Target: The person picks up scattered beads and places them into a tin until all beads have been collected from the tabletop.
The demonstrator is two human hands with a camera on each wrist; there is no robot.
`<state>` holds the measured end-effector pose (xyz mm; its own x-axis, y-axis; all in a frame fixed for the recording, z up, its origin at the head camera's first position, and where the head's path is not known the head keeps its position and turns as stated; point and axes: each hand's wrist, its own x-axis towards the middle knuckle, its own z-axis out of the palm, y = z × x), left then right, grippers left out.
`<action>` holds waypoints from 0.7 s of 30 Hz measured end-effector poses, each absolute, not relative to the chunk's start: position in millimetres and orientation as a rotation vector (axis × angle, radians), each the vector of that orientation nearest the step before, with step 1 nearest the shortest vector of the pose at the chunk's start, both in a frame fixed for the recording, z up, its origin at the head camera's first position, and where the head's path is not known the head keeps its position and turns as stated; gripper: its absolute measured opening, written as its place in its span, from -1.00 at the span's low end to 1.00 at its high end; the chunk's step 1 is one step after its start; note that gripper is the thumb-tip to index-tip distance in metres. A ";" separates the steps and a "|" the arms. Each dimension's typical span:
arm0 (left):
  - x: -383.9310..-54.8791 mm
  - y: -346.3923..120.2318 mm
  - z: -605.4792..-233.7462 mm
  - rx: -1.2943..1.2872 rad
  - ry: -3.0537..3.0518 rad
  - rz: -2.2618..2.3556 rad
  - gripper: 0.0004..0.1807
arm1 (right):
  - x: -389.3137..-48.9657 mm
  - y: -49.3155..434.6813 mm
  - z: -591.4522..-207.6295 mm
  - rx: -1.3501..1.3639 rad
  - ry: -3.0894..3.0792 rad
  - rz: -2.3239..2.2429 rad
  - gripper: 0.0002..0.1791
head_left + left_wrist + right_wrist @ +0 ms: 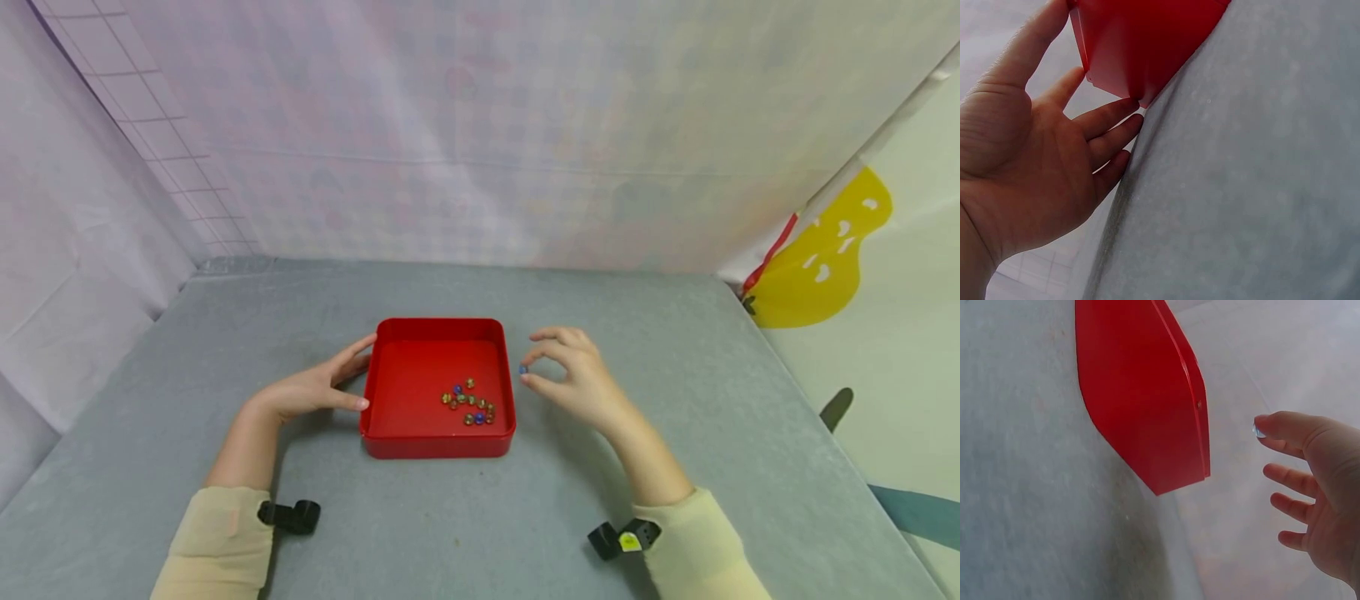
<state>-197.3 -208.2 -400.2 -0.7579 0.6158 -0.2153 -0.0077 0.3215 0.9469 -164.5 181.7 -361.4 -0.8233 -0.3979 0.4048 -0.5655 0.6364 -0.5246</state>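
A square red tray [438, 446] stands on the grey cloth surface, with several small amber and blue marbles [471, 401] lying loose in its near right part. My left hand [318, 390] rests against the tray's left side, thumb and fingers spread and nearly straight; in the left wrist view its fingertips [1132, 124] meet the red wall. To the right of the tray, apart from it, my right hand [576, 377] pinches a small blue marble [523, 369] between thumb and index finger. That marble shows pale and glassy in the right wrist view, where the other fingers [1291, 508] are spread.
Grey cloth [420, 533] covers the table around the tray. A pale patterned curtain [480, 167] hangs behind it, and a white sheet with a yellow shape [817, 275] hangs at the right. Each wrist wears a black camera strap [288, 517].
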 end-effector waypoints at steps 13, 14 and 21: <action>-197.9 -208.0 -399.5 0.535 2.027 1.466 0.02 | -166.4 165.9 -366.9 0.801 -2.612 0.963 -0.88; -197.9 -208.0 -399.5 0.534 2.026 1.465 0.02 | -166.6 164.7 -367.2 0.807 -2.608 0.961 -0.87; -197.7 -207.7 -399.4 0.526 2.027 1.467 0.03 | -165.7 156.5 -367.8 0.789 -2.652 0.961 -0.87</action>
